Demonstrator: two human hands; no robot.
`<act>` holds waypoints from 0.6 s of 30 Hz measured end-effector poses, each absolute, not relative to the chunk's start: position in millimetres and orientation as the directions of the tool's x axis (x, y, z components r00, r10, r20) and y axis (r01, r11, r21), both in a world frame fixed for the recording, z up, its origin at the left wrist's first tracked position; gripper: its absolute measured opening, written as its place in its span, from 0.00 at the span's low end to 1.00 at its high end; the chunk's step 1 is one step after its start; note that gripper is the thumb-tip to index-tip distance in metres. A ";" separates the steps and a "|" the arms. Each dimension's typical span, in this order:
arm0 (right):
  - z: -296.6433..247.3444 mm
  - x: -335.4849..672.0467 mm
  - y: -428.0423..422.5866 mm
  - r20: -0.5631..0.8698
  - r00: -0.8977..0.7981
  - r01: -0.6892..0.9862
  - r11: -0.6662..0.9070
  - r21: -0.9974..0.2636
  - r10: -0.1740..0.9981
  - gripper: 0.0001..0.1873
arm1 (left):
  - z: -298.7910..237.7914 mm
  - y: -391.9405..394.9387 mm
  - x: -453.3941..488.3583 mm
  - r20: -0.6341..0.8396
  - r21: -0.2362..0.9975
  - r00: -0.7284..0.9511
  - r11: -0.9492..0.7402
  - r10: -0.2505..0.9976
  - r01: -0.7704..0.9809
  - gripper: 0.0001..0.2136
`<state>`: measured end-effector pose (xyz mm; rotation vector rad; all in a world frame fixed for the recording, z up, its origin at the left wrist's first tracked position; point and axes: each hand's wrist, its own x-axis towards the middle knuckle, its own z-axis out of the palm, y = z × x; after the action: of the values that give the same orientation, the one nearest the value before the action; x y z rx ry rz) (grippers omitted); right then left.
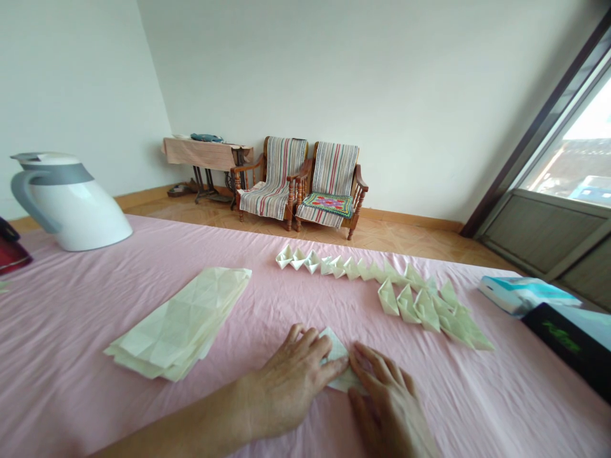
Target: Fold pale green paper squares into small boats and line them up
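Both my hands rest on a small folded piece of pale paper [335, 348] lying on the pink tablecloth [86, 305]. My left hand [293, 381] lies flat with its fingers stretched onto the paper's left side. My right hand [386, 401] presses its fingertips on the paper's right side. Most of the paper is hidden under the fingers. A stack of creased pale sheets [184, 321] lies to the left of my hands. Beyond my hands, several folded paper boats [382, 283] stand in a row running from the middle to the right.
A white and grey jug [71, 200] stands at the far left, with a dark red thing [12, 251] at the edge. A light blue box [522, 294] and a black box [570, 346] sit at right. Two striped wooden chairs [305, 184] stand by the wall.
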<state>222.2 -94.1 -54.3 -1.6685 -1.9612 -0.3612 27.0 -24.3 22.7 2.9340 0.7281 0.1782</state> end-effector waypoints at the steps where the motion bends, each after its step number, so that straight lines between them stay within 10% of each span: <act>1: -54.0 222.8 -94.3 0.557 -0.103 0.972 0.203 -0.121 0.824 0.22 | 22.1 -24.3 26.4 0.089 0.136 0.877 -0.878 0.471 0.458 0.27; 18: -56.5 237.5 -98.5 0.577 -0.362 0.926 0.356 0.129 0.732 0.15 | 35.3 -22.2 21.3 0.080 0.194 0.897 -0.889 0.435 0.414 0.13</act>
<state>237.5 -98.5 -56.5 -1.4455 -2.2010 -0.6194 21.3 -22.2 35.3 2.8902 0.6519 0.1808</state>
